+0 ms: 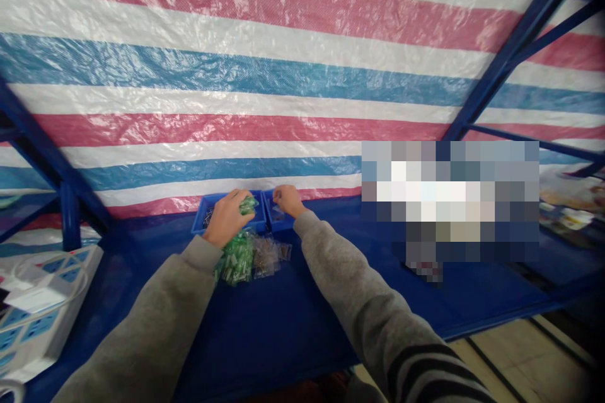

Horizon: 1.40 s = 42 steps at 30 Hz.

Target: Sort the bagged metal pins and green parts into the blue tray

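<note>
My left hand [227,219] is closed around some green plastic packets [247,204] above the left blue bin [258,225]. Thin metal pieces that look like screws [208,216] lie in that bin. Over the right blue bin [282,225], my right hand [289,200] has its fingers pinched together; whatever is between them is too small to make out. Just in front of the bins, a heap of green packets [236,259] rests on the blue tabletop [265,321]. Touching its right side are small clear bags [267,255] with brownish contents.
A white power strip [57,334] with a white adapter [35,289] and cable sits at the left. Striped plastic sheeting [236,97] hangs behind the table between blue metal posts [70,217]. A pixelated patch covers part of the right side, near a small dark object [429,271].
</note>
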{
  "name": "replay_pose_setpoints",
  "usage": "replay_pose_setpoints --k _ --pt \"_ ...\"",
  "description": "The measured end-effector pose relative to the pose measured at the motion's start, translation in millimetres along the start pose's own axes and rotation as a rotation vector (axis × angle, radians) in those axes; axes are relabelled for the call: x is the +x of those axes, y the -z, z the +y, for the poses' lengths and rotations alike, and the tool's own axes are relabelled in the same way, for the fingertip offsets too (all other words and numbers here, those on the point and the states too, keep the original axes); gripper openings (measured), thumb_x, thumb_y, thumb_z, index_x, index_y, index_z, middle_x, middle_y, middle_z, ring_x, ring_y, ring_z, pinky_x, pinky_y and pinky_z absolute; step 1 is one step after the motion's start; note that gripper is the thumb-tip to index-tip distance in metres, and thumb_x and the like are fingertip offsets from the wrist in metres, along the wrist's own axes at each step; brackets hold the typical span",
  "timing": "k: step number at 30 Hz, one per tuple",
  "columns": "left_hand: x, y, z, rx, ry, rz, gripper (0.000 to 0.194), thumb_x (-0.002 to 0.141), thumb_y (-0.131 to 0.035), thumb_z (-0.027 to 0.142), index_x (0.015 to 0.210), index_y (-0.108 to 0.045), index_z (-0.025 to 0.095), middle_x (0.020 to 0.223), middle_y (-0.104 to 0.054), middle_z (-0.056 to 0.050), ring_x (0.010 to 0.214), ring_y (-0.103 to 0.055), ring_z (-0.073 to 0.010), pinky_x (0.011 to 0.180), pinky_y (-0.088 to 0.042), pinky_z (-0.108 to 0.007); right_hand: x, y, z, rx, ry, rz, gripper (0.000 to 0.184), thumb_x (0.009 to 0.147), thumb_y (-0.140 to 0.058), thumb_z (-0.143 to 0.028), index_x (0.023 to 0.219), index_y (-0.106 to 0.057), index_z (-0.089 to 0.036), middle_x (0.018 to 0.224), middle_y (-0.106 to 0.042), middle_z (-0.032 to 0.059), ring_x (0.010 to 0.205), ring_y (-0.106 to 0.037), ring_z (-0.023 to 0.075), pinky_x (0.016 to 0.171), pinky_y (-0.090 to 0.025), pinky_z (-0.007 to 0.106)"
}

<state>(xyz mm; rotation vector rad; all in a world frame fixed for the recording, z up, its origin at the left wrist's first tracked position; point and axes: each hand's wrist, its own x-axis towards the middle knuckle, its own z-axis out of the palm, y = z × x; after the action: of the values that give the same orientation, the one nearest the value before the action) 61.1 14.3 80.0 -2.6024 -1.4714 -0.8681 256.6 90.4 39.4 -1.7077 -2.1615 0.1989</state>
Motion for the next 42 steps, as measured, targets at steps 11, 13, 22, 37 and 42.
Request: replay_pose_setpoints --k 11,13,22,37,42 --pt "-79.3 -23.8 -16.6 0.015 -0.074 -0.052 0.047 0.083 -0.049 0.041 0.125 -0.045 0.021 0.120 -0.055 -0.008 0.112 -0.050 -0.0236 0.097 -0.038 -0.036 -50.7 21.3 -23.6 0.287 0.293 0.013 0.025 0.078 -0.064 -0.033 0.098 -0.064 -0.018 0.087 -0.067 0.0010 0.078 -0.060 0.0127 0.074 -0.042 0.022" --pt "-85.3 -24.5 -19.8 0.134 -0.096 -0.051 0.055 0.083 -0.048 0.049 0.129 -0.043 0.021 0.126 -0.051 -0.011 0.118 -0.045 -0.0271 0.098 -0.036 -0.041 -41.8 20.6 -13.7 0.185 0.207 0.089 0.020 0.083 -0.057 -0.025 0.102 -0.062 -0.018 0.095 -0.067 0.0028 0.087 -0.060 0.0137 0.080 -0.042 0.023" --pt "-104.4 -27.3 -33.6 0.351 -0.159 -0.094 0.075 0.082 -0.040 0.061 0.142 -0.027 0.018 0.145 -0.032 -0.012 0.135 -0.024 -0.0298 0.109 -0.021 -0.046 -0.7 -18.9 8.8 -0.095 0.174 -0.243 0.051 0.067 -0.070 -0.016 0.116 -0.058 -0.018 0.117 -0.060 0.0102 0.112 -0.054 0.0236 0.093 -0.040 0.027" --pt "-117.7 -36.3 -31.4 0.317 -0.130 -0.065 0.058 0.085 -0.043 0.051 0.137 -0.038 0.026 0.142 -0.037 -0.010 0.134 -0.027 -0.0304 0.106 -0.030 -0.048 3.3 -30.6 9.7 -0.060 0.168 -0.257 0.033 0.070 -0.066 -0.014 0.102 -0.066 -0.022 0.107 -0.066 0.0052 0.102 -0.060 0.0215 0.084 -0.045 0.025" --pt "-117.2 -35.9 -30.5 0.294 -0.126 -0.074 0.058 0.085 -0.043 0.051 0.137 -0.037 0.025 0.144 -0.034 -0.010 0.135 -0.024 -0.0293 0.106 -0.031 -0.045 -1.0 -28.1 5.7 -0.021 0.139 -0.195 0.023 0.070 -0.061 -0.008 0.087 -0.070 -0.020 0.093 -0.069 0.0042 0.093 -0.062 0.0180 0.082 -0.045 0.022"
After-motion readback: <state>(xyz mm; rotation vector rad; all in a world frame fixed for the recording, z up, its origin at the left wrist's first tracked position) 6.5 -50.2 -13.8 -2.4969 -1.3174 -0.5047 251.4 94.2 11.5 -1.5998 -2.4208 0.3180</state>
